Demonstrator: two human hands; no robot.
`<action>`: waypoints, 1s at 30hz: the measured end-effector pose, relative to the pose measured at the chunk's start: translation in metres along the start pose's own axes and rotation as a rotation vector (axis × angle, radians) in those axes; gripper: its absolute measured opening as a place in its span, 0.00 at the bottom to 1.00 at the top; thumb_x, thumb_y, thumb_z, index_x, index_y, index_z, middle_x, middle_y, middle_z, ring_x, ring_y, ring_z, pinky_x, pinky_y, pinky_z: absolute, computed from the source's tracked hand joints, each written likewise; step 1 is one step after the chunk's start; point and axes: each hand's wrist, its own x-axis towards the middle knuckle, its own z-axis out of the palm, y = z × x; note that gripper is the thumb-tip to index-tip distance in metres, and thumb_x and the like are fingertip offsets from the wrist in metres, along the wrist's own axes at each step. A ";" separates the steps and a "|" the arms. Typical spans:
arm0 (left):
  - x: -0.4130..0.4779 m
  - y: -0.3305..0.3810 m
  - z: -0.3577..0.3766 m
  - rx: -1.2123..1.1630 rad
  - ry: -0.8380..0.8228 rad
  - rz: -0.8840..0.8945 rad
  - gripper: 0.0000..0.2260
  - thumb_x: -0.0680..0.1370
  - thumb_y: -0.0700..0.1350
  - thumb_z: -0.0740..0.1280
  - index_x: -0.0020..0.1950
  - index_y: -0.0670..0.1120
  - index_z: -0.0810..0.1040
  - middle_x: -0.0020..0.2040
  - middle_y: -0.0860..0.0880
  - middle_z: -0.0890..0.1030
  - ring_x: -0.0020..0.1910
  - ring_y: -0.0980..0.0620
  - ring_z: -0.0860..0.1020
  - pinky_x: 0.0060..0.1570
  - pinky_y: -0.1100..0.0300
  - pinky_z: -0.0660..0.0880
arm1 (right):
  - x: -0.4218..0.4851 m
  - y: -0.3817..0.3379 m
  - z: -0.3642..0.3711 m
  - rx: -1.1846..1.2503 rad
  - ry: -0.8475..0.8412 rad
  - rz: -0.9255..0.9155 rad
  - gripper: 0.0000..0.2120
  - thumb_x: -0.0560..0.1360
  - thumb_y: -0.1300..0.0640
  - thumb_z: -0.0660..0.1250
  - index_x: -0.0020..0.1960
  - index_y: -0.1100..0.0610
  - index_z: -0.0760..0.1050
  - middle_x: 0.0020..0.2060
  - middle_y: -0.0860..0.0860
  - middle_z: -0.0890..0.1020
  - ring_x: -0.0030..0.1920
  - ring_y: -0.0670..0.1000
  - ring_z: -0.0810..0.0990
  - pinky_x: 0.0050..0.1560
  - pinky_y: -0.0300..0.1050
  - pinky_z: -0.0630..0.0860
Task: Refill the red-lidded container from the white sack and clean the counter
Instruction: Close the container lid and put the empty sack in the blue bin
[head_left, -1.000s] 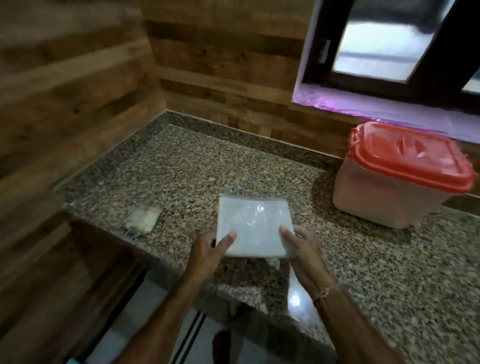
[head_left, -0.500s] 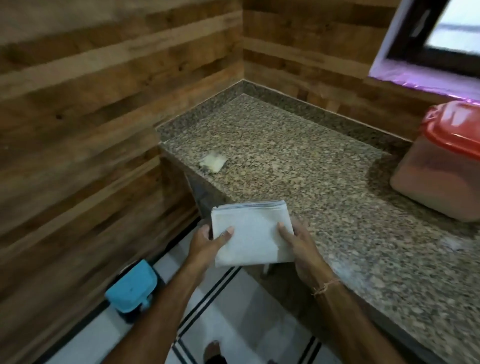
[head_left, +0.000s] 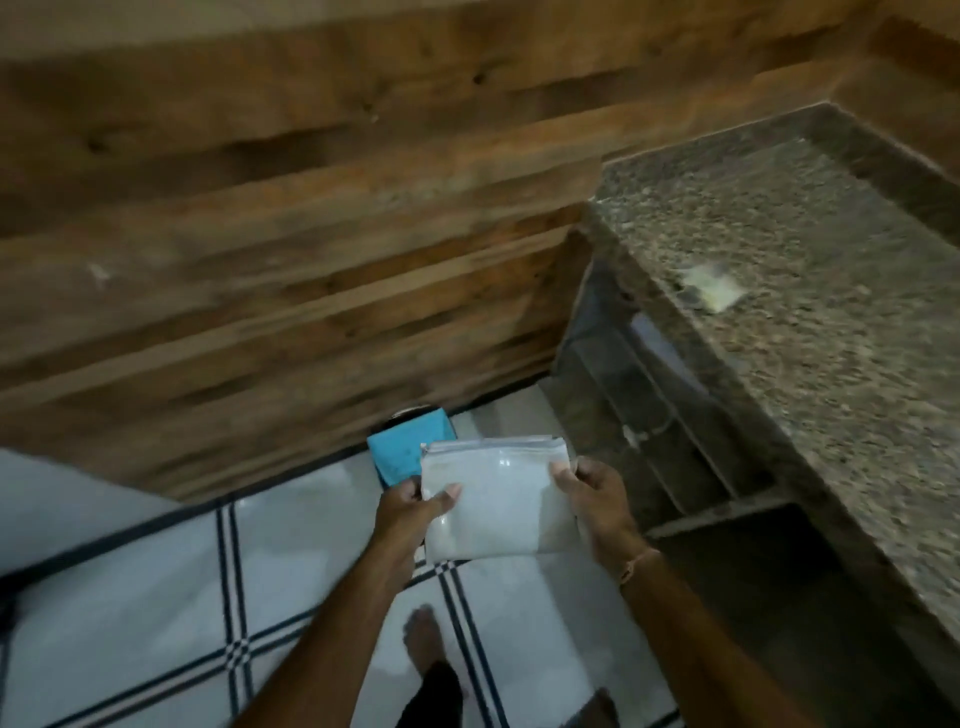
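The left hand and right hand each pinch a side edge of the folded white sack, above the floor left of the counter. Its slick folds may slip open, shedding residue.

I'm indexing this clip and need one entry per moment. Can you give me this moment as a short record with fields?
held item: folded white sack, over the tiled floor
left hand: grips its left edge
right hand: grips its right edge
counter: granite, right side, small pale scrap on it
floor item: blue object beside the wooden wall
red-lidded container: not in view
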 end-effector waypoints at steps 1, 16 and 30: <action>0.010 -0.003 -0.017 -0.017 0.027 -0.019 0.15 0.75 0.44 0.77 0.61 0.44 0.83 0.55 0.45 0.87 0.54 0.44 0.85 0.50 0.52 0.83 | 0.011 0.001 0.021 -0.037 -0.014 0.017 0.11 0.79 0.52 0.71 0.42 0.59 0.79 0.45 0.58 0.84 0.46 0.61 0.84 0.50 0.61 0.83; 0.208 -0.134 -0.137 -0.480 0.580 -0.349 0.17 0.77 0.41 0.75 0.64 0.40 0.77 0.58 0.41 0.81 0.54 0.39 0.80 0.51 0.44 0.79 | 0.237 0.177 0.219 -0.704 -0.302 0.265 0.14 0.75 0.52 0.75 0.56 0.59 0.83 0.55 0.55 0.84 0.58 0.56 0.82 0.63 0.55 0.79; 0.381 -0.278 -0.138 -0.788 0.511 -0.491 0.21 0.79 0.44 0.72 0.71 0.46 0.72 0.62 0.44 0.83 0.58 0.46 0.82 0.42 0.47 0.83 | 0.372 0.341 0.322 -0.866 -0.190 0.148 0.17 0.76 0.53 0.70 0.61 0.59 0.73 0.54 0.56 0.79 0.56 0.60 0.79 0.54 0.56 0.80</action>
